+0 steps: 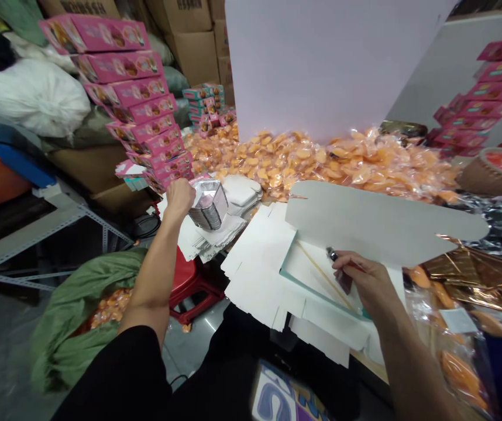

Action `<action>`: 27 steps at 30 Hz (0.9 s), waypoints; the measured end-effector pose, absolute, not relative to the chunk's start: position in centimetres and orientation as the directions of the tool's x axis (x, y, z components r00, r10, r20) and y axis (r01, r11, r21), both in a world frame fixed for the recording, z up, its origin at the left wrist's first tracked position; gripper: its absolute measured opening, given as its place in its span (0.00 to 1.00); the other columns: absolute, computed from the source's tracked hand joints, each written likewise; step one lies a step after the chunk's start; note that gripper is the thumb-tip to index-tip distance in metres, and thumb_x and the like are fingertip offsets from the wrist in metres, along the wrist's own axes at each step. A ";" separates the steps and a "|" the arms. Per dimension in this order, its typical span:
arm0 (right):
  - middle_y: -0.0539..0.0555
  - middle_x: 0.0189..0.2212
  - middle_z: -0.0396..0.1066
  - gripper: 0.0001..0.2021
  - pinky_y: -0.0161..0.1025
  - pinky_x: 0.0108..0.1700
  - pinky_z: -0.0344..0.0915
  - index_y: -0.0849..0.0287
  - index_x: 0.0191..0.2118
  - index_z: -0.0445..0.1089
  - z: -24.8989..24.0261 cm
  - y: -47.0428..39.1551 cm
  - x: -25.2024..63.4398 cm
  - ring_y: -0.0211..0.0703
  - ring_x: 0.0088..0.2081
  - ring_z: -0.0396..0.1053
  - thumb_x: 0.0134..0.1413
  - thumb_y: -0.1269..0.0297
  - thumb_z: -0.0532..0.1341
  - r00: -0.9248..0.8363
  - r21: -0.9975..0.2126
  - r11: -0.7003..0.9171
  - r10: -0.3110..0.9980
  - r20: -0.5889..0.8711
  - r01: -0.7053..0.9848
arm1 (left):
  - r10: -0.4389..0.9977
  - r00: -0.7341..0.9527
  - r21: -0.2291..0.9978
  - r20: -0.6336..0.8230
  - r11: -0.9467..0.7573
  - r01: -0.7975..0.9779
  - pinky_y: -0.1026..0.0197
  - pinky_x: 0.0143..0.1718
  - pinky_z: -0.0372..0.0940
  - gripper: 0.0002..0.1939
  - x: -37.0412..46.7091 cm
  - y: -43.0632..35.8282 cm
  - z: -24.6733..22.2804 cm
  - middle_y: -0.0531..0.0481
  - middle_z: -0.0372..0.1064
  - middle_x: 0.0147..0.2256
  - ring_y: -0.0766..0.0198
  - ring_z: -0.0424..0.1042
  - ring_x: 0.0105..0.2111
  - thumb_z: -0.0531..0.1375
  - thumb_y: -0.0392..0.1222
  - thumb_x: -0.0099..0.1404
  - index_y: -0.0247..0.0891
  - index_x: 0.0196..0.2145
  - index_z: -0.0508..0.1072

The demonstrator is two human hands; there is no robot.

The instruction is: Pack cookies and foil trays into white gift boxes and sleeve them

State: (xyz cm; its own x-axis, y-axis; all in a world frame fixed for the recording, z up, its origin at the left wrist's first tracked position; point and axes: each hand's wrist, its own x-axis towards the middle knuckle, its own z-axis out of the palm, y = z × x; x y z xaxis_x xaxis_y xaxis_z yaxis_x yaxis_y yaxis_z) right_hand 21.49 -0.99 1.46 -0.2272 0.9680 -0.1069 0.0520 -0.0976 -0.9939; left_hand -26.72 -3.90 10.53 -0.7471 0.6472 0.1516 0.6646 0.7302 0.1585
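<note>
A heap of orange wrapped snacks (321,158) covers the far surface, with pink boxes (141,117) stacked at the left. Nearer lie flat white carton blanks (260,263). The right hand (365,280) rests on an opened flat carton (378,222), fingers closed around a thin stick (321,272) and a small pen-like tool (332,254). The left hand (179,196) reaches out, fingers gripping a stack of foil trays (209,204) above the blanks.

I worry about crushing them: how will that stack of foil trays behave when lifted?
The foil trays look thin and crinkled, so probably light and easily dented. The left hand touches their side; nested and tilted, they may slide apart.
</note>
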 end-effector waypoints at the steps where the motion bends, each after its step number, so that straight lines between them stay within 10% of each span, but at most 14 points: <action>1: 0.55 0.33 0.76 0.07 0.36 0.19 0.56 0.57 0.21 0.78 1.4 -1.0 21.4 0.35 0.20 0.65 0.36 0.59 0.68 -0.230 -0.994 -0.100 0.967 -0.110 0.054 | 0.644 -0.748 0.160 0.160 0.731 0.664 0.43 0.62 0.68 0.23 -26.7 -3.8 10.5 0.19 0.79 0.57 0.32 0.77 0.61 0.53 0.33 0.72 0.22 0.56 0.82; 7: 0.50 0.22 0.69 0.07 0.36 0.21 0.56 0.56 0.25 0.77 1.5 -0.9 21.8 0.37 0.19 0.63 0.38 0.60 0.68 -0.189 -0.997 -0.063 0.980 -0.069 0.041 | 0.454 -0.818 0.417 0.353 0.706 0.572 0.38 0.62 0.69 0.20 -26.4 -6.0 12.2 0.24 0.80 0.56 0.36 0.79 0.59 0.54 0.36 0.79 0.23 0.61 0.75; 12: 0.48 0.20 0.65 0.04 0.37 0.24 0.55 0.53 0.26 0.71 3.9 -0.9 22.9 0.38 0.22 0.61 0.38 0.64 0.64 -0.134 -0.989 0.072 0.987 0.089 -0.128 | 0.563 -0.417 0.416 0.714 0.138 0.899 0.50 0.53 0.75 0.13 -19.0 -8.1 10.8 0.46 0.81 0.45 0.56 0.80 0.43 0.58 0.38 0.78 0.35 0.55 0.78; 17: 0.53 0.32 0.71 0.02 0.42 0.35 0.67 0.53 0.27 0.70 6.3 -0.8 21.1 0.44 0.33 0.69 0.42 0.65 0.62 -0.105 -0.946 0.265 0.952 0.287 -0.185 | 0.957 0.081 0.381 0.277 -0.186 0.906 0.52 0.51 0.77 0.18 -4.1 -5.9 5.9 0.40 0.84 0.48 0.52 0.83 0.46 0.58 0.28 0.70 0.36 0.50 0.84; 27: 0.56 0.52 0.83 0.22 0.53 0.63 0.73 0.53 0.52 0.80 3.4 0.9 21.6 0.53 0.56 0.79 0.50 0.69 0.64 -0.462 -0.964 0.155 0.886 0.039 0.217 | 0.998 0.055 0.407 0.029 -0.063 0.911 0.46 0.52 0.75 0.23 -0.9 -3.6 4.9 0.34 0.85 0.50 0.43 0.85 0.50 0.55 0.29 0.76 0.33 0.65 0.73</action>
State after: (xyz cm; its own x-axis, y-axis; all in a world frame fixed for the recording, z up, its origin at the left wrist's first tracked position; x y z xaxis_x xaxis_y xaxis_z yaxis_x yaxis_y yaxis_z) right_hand 21.62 0.94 3.40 -0.4620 0.8860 0.0387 0.2167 0.1551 -0.9638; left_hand -0.85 -3.56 4.90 0.0555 0.9980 0.0293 0.9113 -0.0626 0.4068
